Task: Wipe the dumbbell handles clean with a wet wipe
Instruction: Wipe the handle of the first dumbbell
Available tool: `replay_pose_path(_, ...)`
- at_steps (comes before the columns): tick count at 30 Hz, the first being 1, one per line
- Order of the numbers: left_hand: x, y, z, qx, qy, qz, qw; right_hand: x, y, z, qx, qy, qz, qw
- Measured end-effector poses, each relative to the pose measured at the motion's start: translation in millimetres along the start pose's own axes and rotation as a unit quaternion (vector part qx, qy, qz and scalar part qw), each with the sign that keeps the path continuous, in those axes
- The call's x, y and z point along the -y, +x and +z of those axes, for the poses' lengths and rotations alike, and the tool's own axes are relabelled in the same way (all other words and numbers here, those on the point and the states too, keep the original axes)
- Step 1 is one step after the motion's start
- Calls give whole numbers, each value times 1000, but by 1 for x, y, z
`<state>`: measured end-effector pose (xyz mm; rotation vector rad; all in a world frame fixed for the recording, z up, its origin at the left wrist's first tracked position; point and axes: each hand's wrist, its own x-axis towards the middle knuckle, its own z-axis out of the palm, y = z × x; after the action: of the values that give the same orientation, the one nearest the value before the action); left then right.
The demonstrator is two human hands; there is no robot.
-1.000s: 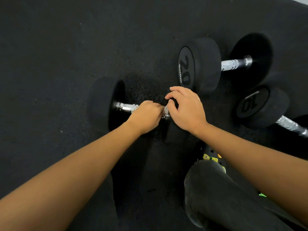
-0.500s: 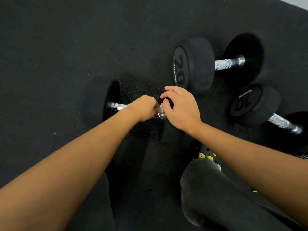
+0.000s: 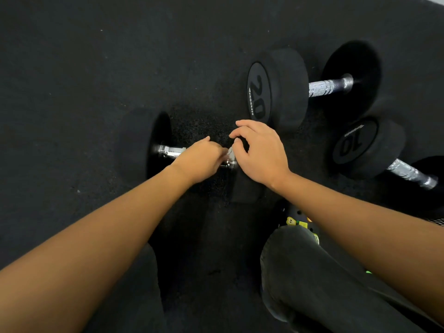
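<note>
The nearest dumbbell lies across the black floor, its chrome handle (image 3: 171,151) showing beside the left head (image 3: 157,140). My left hand (image 3: 201,159) is closed over the handle's right part. A small white bit of wet wipe (image 3: 231,153) shows between my hands. My right hand (image 3: 263,153) lies over the dumbbell's right head (image 3: 245,192), fingers arched, thumb and forefinger meeting at the wipe's edge. Most of the wipe is hidden under my left hand.
A dumbbell marked 20 (image 3: 280,90) with a knurled handle (image 3: 324,87) lies behind my right hand. A dumbbell marked 10 (image 3: 366,147) lies to the right. My dark-trousered knee (image 3: 312,280) and a black shoe with charms (image 3: 298,221) are below.
Both hands stay at the handle's right end. My right fingers have arched up a little. The view has drifted, so the dumbbells sit slightly further left.
</note>
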<state>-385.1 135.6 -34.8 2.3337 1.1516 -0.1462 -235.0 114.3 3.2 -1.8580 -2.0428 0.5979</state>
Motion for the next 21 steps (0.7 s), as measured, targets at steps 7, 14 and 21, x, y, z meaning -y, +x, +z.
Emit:
replay_pose_path(7,-21,-3,7,-17,76,-48,996,1,2,-2,-6,4,1,1000)
replay_pose_path(14,-13,-21,14,-41,117,20,992,1,1,-2,-5,-5,-3,1000)
replay_pose_path(21,-4,-22,2,-57,118,14,991,1,4,-2,-2,4,5,1000)
